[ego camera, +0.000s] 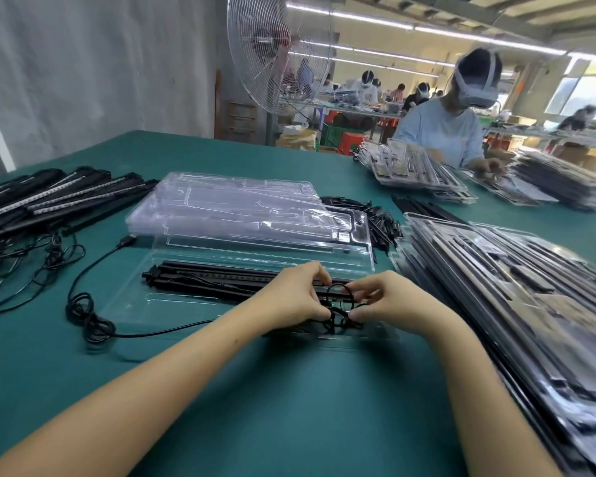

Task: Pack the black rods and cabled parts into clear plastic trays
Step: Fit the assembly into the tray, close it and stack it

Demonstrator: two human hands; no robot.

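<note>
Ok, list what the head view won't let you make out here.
Head view only.
Cable coil: the left hand and right hand pinch it; their fingers hide whether it is tied.
Black rods in the front tray: right ends hidden behind the hands.
Packed trays: blurred, cut off by the right edge.
Loose rods: cut off by the left edge.

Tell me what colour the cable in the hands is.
Black. The head view shows the cable looped between the left hand and right hand.
</note>
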